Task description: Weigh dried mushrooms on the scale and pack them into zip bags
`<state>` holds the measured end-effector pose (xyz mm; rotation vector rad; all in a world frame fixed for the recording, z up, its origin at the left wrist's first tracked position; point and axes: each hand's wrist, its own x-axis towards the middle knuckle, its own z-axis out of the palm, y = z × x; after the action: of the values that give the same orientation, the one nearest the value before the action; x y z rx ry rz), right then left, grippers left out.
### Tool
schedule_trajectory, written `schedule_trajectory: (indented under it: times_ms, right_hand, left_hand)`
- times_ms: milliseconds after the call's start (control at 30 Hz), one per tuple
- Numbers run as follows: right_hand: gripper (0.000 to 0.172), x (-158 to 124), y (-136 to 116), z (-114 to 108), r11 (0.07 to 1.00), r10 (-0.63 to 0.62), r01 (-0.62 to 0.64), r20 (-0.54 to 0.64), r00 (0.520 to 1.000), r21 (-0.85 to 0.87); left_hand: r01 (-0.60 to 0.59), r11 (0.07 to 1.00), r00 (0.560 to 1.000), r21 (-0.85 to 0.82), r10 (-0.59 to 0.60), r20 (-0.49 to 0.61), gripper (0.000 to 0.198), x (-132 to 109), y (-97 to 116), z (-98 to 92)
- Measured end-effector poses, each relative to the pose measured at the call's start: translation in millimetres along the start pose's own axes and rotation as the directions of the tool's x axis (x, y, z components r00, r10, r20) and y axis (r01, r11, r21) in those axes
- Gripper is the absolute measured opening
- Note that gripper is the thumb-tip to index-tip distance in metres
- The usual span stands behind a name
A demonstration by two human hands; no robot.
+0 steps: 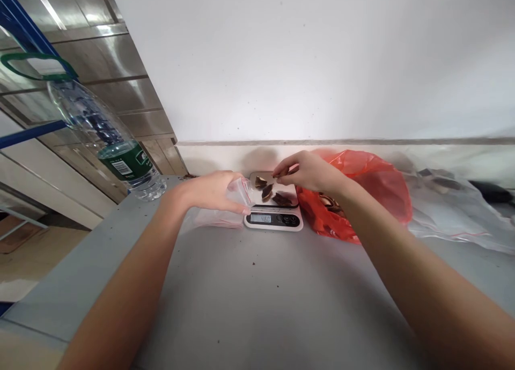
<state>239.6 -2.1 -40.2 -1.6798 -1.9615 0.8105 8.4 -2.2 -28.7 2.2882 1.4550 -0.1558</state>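
A white kitchen scale (298, 223) stands near the back of the grey table, its display lit. On its plate lie several dark brown, dried-looking pieces (267, 192), curled and irregular. Over the plate, my right hand (311, 171) pinches a small brown piece (283, 172) between thumb and fingers. My left hand (213, 190) is at the scale's left side, its thumb near the front edge, gripping a clear zip bag (241, 190) by its mouth. Its fingertips are partly hidden. Right of the scale, an open red plastic bag (388, 190) holds more brown pieces (330, 202), partly behind my right forearm.
A large clear water bottle (120, 161) with a green label and handle stands at the table's left edge. Clear zip bags (450, 209) lie to the right, beside a black object (491, 191). A white wall (306, 64) rises directly behind the scale.
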Motion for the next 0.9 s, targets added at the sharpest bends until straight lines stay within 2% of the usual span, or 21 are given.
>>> schedule_trajectory:
  times_ms: [67, 133, 267, 367, 467, 600, 700, 767, 833, 900]
  right_hand:
    - [0.013, -3.4, -2.3, -5.3, 0.996, -0.065, 0.065, -0.005, 0.998, 0.06]
    - [0.012, -7.6, -7.0, -8.8, 0.983, -0.13, 0.121, 0.054, 0.99, 0.138]
    - [0.019, -13.6, -19.0, -6.9, 0.945, -0.256, 0.202, 0.197, 0.946, 0.259]
    - [0.026, -12.2, -23.8, -0.5, 0.924, -0.311, 0.244, 0.207, 0.928, 0.295]
    - [0.029, -7.7, -23.5, 5.6, 0.909, -0.309, 0.24, 0.166, 0.936, 0.34]
    - [0.021, -5.6, -21.6, 9.7, 0.871, -0.318, 0.235, 0.13, 0.939, 0.432]
    - [0.019, -7.6, -21.7, 8.9, 0.854, -0.314, 0.229, 0.111, 0.943, 0.467]
    - [0.017, -8.0, -20.8, 7.1, 0.849, -0.325, 0.277, 0.03, 0.945, 0.45]
    - [0.015, -6.5, -18.0, 5.6, 0.856, -0.307, 0.325, -0.111, 0.945, 0.402]
    - [0.013, -3.1, -13.3, 5.7, 0.918, -0.238, 0.284, -0.185, 0.953, 0.278]
  left_hand:
    - [-0.009, 0.999, 1.0, -0.031, 0.009, -0.014, 0.074, 1.0, 0.0, 1.2]
    - [-0.032, 0.996, 0.998, -0.082, 0.028, -0.05, 0.075, 3.2, 0.0, 3.3]
    - [-0.058, 0.978, 0.989, -0.198, 0.029, -0.146, 0.078, 7.1, 2.6, 8.0]
    - [-0.059, 0.97, 0.983, -0.235, 0.015, -0.185, 0.078, 8.6, 4.0, 10.0]
    - [-0.132, 0.948, 0.979, -0.29, 0.078, -0.19, 0.071, 11.2, 2.8, 11.1]
    - [-0.262, 0.879, 0.963, -0.399, 0.211, -0.168, 0.057, 15.4, 1.0, 13.0]
    - [-0.293, 0.843, 0.956, -0.451, 0.248, -0.158, 0.052, 16.2, -0.3, 13.5]
    - [-0.279, 0.844, 0.96, -0.458, 0.235, -0.152, 0.052, 14.9, -2.3, 12.1]
    - [-0.222, 0.875, 0.974, -0.429, 0.177, -0.144, 0.055, 12.0, -5.3, 8.8]
    - [-0.15, 0.914, 0.984, -0.377, 0.099, -0.151, 0.059, 7.9, -8.6, 4.0]
